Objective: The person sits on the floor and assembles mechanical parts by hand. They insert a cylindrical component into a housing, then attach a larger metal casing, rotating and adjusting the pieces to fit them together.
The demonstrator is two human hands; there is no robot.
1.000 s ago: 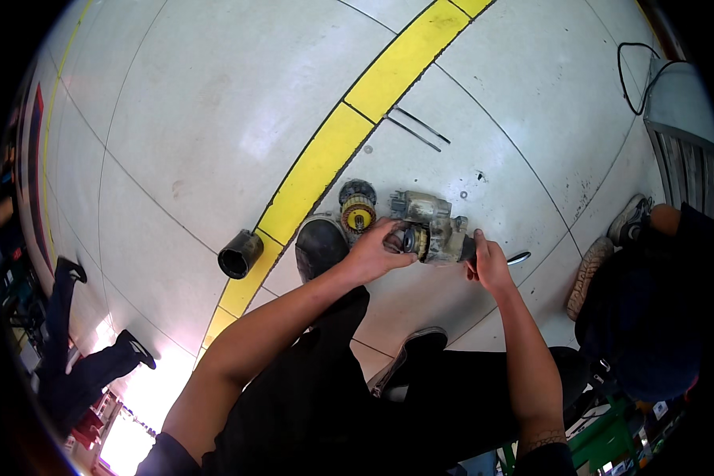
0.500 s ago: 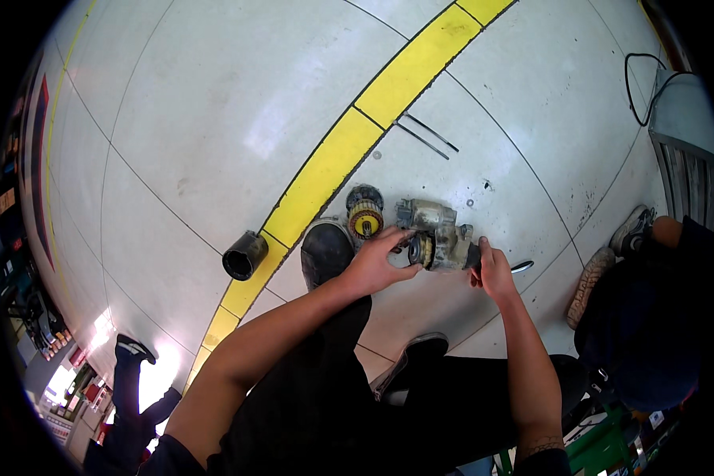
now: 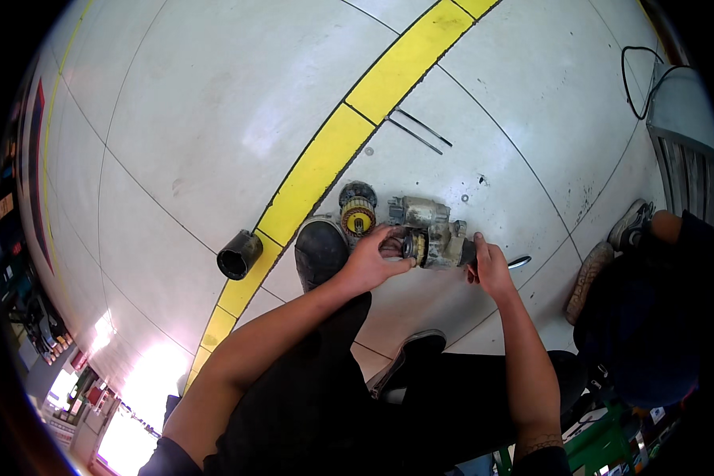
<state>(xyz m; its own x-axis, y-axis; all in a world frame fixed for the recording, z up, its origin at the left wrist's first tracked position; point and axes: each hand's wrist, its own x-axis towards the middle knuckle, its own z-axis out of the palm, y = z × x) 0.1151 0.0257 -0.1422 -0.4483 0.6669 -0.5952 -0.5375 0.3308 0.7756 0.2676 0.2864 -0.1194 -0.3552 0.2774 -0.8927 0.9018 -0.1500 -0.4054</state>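
Note:
A grimy starter motor body (image 3: 451, 242), with a solenoid cylinder along its far side, is held just above the floor between my hands. My left hand (image 3: 372, 262) closes its thumb and fingers around the exposed round end with the yellowish ring. At the opposite end, the fingers of my right hand (image 3: 492, 270) grip the dark nose. An armature (image 3: 358, 213) with copper windings stands just beyond my left hand. Further left, the hollow black cylindrical housing (image 3: 240, 255) lies on its side across the yellow line, open end toward me.
Two long thin bolts (image 3: 419, 131) lie beside the yellow floor line (image 3: 317, 163). A small shiny tool end (image 3: 520, 262) shows right of my right hand. My shoe (image 3: 322, 252) is near the armature. At right, another person's shoes (image 3: 591, 282) and a grey metal box (image 3: 686, 111) with a black cable.
The view has shifted slightly. Both hands still hold the starter motor, and my left fingers have shifted a little around its round end. The person walking at lower left has mostly left view.

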